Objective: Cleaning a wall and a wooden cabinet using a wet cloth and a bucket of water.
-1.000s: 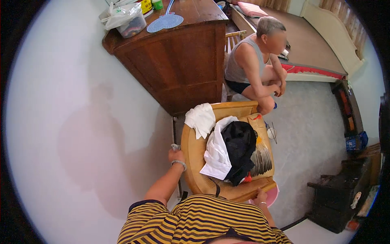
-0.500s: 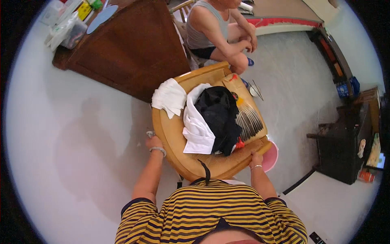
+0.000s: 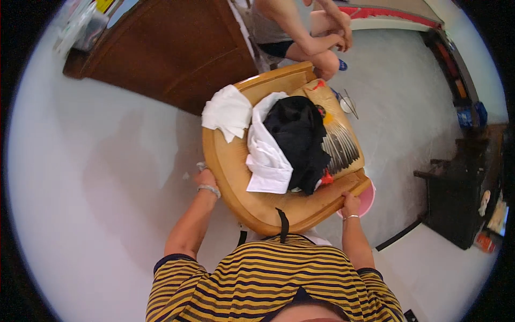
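Observation:
A rounded tan wooden armchair point(image 3: 228, 185) stands right in front of me. My right hand point(image 3: 351, 203) is closed around the near right end of its armrest. At the chair's outer left side is my left hand point(image 3: 205, 176), its fingers curled around a small whitish item that I cannot make out. On the seat lie a crumpled black garment point(image 3: 295, 139) and a white garment point(image 3: 265, 161) beside it. A white cloth point(image 3: 228, 110) hangs over the chair's far left rim. Against the right side leans a tan cushion point(image 3: 340, 142) with a feather-like print.
Past the chair a person point(image 3: 300, 32) sits with hands together. A dark brown wooden cabinet point(image 3: 171, 53) stands at the far left, with bags and boxes on top. Right of the chair is a pink bucket point(image 3: 366, 201). Dark furniture point(image 3: 456, 198) lines the right wall.
The whole scene sits slightly higher and farther right in the picture. My right hand keeps its grip on the armrest, and my left hand stays at the chair's left side.

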Available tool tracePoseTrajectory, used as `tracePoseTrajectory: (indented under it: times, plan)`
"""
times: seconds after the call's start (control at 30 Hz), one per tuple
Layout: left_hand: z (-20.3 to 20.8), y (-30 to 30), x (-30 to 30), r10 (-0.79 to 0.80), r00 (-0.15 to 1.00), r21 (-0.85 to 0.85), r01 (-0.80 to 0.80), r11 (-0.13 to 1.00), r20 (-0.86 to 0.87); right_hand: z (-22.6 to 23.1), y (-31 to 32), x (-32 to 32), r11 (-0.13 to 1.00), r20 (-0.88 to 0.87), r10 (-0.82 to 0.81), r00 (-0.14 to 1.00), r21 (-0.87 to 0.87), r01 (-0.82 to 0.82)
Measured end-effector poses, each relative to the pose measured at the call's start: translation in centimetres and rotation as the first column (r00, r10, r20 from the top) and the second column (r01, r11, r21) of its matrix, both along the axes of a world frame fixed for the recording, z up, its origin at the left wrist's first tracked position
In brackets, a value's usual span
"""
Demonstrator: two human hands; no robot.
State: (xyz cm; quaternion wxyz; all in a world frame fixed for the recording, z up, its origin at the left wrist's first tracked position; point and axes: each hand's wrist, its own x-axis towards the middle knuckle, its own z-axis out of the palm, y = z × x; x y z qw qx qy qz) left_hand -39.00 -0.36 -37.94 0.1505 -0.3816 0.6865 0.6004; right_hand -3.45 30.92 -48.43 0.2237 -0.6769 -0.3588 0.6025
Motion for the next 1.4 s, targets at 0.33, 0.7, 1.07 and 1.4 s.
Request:
tracePoseTrajectory:
  times: [0.33,0.7,1.07,1.4]
  plan:
    - [-2.5,-2.3,-0.6,-0.193,0.978,0.032,0.19,0.981,0.083,1.5,-0.2,-1.7,0.997,0.239,-0.021,0.971,0.081,0.001]
    - [-3.9,-3.4,-0.5,-0.264,0.963,-0.148,0.27,0.951,0.058,-0.9,0.6,-1.2,0.985,0.385,0.093,0.918,0.098,-0.141]
    - [0.3,-2.1,-1.1,-0.372,0.914,-0.147,0.395,0.907,0.162,1.9,-2.9,0.6,0.947,0.217,0.198,0.956,0.21,-0.244]
    - [-2.1,-5.1,-4.4,-0.464,0.865,0.04,0.466,0.884,0.192,6.6,-19.8,-5.3,0.889,0.048,0.063,0.997,0.451,-0.078]
